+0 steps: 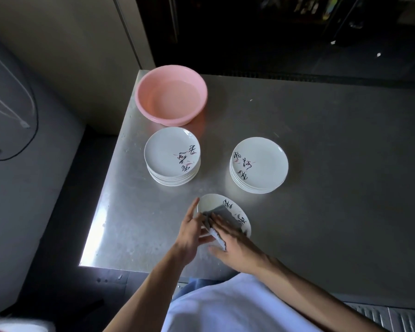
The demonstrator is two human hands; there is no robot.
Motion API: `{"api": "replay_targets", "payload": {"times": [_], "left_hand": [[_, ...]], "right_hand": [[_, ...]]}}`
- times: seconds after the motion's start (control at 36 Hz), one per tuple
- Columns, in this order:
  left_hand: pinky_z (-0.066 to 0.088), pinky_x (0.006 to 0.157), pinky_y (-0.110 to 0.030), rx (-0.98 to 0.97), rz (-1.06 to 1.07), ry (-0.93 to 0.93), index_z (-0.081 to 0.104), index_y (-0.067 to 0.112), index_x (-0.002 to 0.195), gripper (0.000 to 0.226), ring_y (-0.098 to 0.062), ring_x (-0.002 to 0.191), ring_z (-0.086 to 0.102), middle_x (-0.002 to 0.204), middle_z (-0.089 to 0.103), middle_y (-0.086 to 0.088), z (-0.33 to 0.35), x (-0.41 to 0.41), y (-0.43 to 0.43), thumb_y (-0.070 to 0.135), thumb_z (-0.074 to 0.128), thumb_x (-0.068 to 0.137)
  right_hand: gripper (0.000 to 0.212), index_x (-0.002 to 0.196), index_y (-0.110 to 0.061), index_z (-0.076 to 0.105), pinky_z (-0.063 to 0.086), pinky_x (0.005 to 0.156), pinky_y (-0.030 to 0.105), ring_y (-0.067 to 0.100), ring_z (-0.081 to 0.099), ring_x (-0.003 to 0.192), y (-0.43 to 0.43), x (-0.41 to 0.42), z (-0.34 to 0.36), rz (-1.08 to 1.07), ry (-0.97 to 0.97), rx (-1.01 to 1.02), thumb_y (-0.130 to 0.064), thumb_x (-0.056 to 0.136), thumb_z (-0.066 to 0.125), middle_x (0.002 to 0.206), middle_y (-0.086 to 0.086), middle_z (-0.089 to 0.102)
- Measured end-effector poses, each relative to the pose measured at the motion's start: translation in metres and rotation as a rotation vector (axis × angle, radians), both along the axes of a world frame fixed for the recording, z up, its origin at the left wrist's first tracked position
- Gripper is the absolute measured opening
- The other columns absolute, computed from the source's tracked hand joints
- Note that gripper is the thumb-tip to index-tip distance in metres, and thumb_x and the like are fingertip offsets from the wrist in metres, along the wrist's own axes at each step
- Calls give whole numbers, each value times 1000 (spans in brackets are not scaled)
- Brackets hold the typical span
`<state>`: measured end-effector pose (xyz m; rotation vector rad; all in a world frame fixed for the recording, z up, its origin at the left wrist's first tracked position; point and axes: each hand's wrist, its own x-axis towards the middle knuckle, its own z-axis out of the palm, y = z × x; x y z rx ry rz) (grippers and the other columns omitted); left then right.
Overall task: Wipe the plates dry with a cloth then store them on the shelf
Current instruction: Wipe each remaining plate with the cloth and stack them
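Observation:
A white plate (212,202) with black brush lettering is tilted above the near part of the steel counter. My left hand (189,232) holds it by its left rim, thumb on top. My right hand (235,245) presses a grey cloth (219,213) flat against the plate's face, fingers straight. Two stacks of the same plates stand farther back: a taller left stack (171,155) and a lower right stack (259,164).
A pink plastic basin (171,93) with water stands at the counter's (333,164) far left corner. The counter's left edge drops to a dark floor. A dark opening lies beyond the far edge. No shelf can be made out.

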<state>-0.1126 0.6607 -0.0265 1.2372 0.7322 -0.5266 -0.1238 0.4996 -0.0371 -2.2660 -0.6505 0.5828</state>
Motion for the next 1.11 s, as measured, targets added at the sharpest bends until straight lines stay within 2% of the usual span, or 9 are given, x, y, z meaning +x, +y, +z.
{"api": "replay_targets", "payload": {"times": [0.11, 0.19, 0.28, 0.36, 0.67, 0.81, 0.89, 0.94, 1.11], "left_hand": [[59, 72, -33, -47, -28, -76, 45, 49, 147, 45, -19, 83, 74, 102, 77, -2, 4, 6, -2, 26, 47, 108], [59, 86, -39, -91, -61, -103, 51, 55, 135, 34, -22, 93, 74, 103, 77, -8, 5, 9, 0, 34, 43, 110], [56, 100, -45, -120, -54, -88, 55, 46, 142, 36, -29, 119, 68, 126, 71, -17, -3, 6, 4, 50, 42, 109], [52, 103, -45, -61, 10, -32, 36, 33, 159, 53, -31, 132, 57, 144, 57, -14, -16, -2, 7, 47, 46, 108], [50, 105, -49, -90, -13, 0, 63, 10, 134, 48, -27, 108, 68, 117, 74, -9, -30, -18, 33, 46, 45, 108], [56, 91, -46, -162, 37, 3, 60, 16, 122, 38, -24, 97, 64, 113, 70, -8, -37, -30, 43, 46, 54, 100], [57, 72, -34, -151, 46, 7, 56, 20, 110, 26, -18, 87, 62, 103, 67, -7, -37, -32, 46, 44, 57, 99], [57, 73, -35, -124, 25, 15, 54, 19, 113, 23, -18, 87, 62, 101, 67, -5, -39, -33, 45, 39, 56, 103], [58, 69, -34, -112, 14, 58, 64, 19, 117, 23, -18, 90, 66, 102, 71, -2, -37, -30, 27, 37, 55, 106]], "right_hand": [[65, 153, -15, 39, 29, 119, 28, 7, 33, 146, -5, 12, 5, -49, -119, 29, -8, 93, 62, 157, 0, 41], [65, 151, -21, 44, 34, 113, 17, 4, 47, 136, -7, 15, 17, -131, -168, 104, -3, 92, 64, 149, -5, 52], [50, 135, -27, 57, 39, 84, 3, 5, 62, 90, -11, 19, 27, -249, -200, 119, -6, 91, 66, 108, -5, 71], [18, 110, -29, 63, 40, 59, 18, 6, 45, 57, -12, 25, 34, -390, -112, 122, -18, 95, 64, 67, -9, 58], [23, 112, -24, 69, 51, 82, 13, 1, 68, 99, -9, 33, 44, -799, 283, 541, -9, 95, 66, 103, -15, 75], [39, 66, -19, 48, 35, 56, 24, 9, 38, 57, -15, 40, 36, -988, 290, 377, -28, 104, 50, 53, -15, 41], [34, 76, -18, 54, 40, 65, 26, 19, 48, 63, -21, 39, 33, -1016, 221, 370, -34, 106, 45, 62, 2, 55], [28, 117, -24, 65, 39, 88, 9, 2, 60, 98, -21, 39, 29, -950, 202, 354, -35, 107, 41, 113, 3, 70], [49, 154, -28, 37, 22, 121, 24, 4, 32, 145, 3, 25, 9, -503, 156, 147, -35, 106, 35, 160, -9, 35]]}}
